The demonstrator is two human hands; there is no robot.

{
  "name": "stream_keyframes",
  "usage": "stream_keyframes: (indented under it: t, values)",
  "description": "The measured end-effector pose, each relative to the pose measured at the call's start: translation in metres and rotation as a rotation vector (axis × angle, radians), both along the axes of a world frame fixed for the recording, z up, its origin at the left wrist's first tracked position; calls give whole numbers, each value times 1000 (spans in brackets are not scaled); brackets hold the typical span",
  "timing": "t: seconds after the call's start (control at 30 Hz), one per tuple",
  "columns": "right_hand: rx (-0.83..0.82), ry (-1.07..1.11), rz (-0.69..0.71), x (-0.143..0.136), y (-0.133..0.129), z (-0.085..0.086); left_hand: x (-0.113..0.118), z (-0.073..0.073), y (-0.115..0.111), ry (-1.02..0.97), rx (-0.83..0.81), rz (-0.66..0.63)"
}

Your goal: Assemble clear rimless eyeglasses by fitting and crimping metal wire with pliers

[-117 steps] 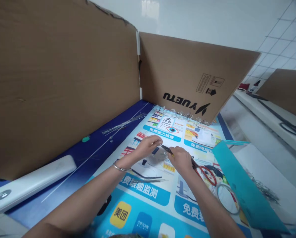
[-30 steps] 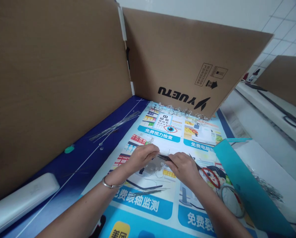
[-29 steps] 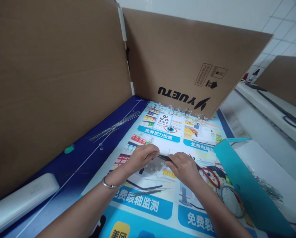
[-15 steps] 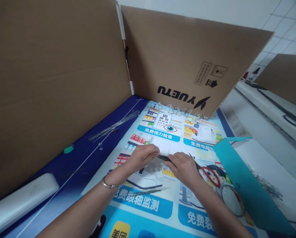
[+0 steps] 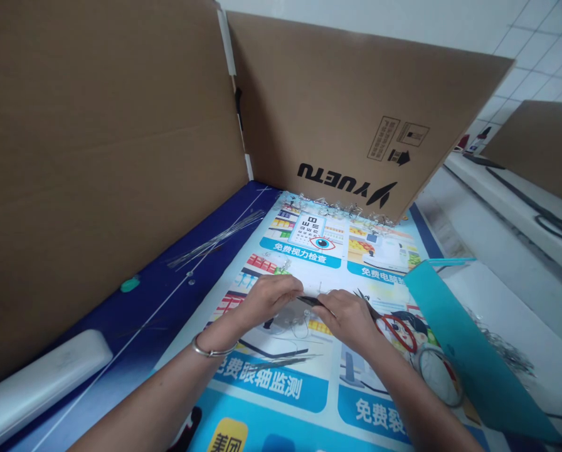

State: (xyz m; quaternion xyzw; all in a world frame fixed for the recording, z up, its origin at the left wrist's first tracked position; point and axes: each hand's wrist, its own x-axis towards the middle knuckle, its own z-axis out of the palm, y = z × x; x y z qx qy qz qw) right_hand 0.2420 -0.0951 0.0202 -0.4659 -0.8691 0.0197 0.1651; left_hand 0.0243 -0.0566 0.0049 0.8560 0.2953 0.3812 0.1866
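Over the printed mat, my right hand [image 5: 351,317] is closed round a dark, pointed tool that looks like pliers [image 5: 310,301]; its tips reach toward my left fingers. My left hand [image 5: 274,298] pinches at those tips, and what lies between its fingers is too small to make out. Thin clear strands and bits [image 5: 302,326] lie below the hands. A bundle of thin wires [image 5: 285,361] rests nearer to me. Beside my right wrist are red-handled scissors [image 5: 398,333] and a round roll [image 5: 440,375].
Cardboard panels [image 5: 356,94] stand at the back and left, with small clear wire pieces [image 5: 342,207] along the back one. More wires [image 5: 217,237] lie at left, near a green lump [image 5: 130,284] and a white case [image 5: 46,383]. A teal-edged box [image 5: 478,358] holds wire pieces at right.
Both hands stay almost in place, the pliers' tips still at my left fingers. The view has shifted very slightly.
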Motion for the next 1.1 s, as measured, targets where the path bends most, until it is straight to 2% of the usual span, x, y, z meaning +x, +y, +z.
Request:
stream_keyframes:
  t: [0.37, 0.57, 0.7, 0.83, 1.1]
  values:
    - [-110, 5, 10, 1, 1, 5, 0, -1, 1, 17, -2, -43]
    - [-73, -42, -35, -1, 0, 5, 0, 0, 1, 21, -37, -71]
    - [-55, -39, -29, 0, 0, 4, 0, 3, 2, -21, -104, -101]
    - [-104, -12, 2, 0, -1, 7, 0, 9, 2, -58, -196, -132]
    - [-189, 51, 30, -2, -1, 7, -1, 12, 2, -108, -347, -116]
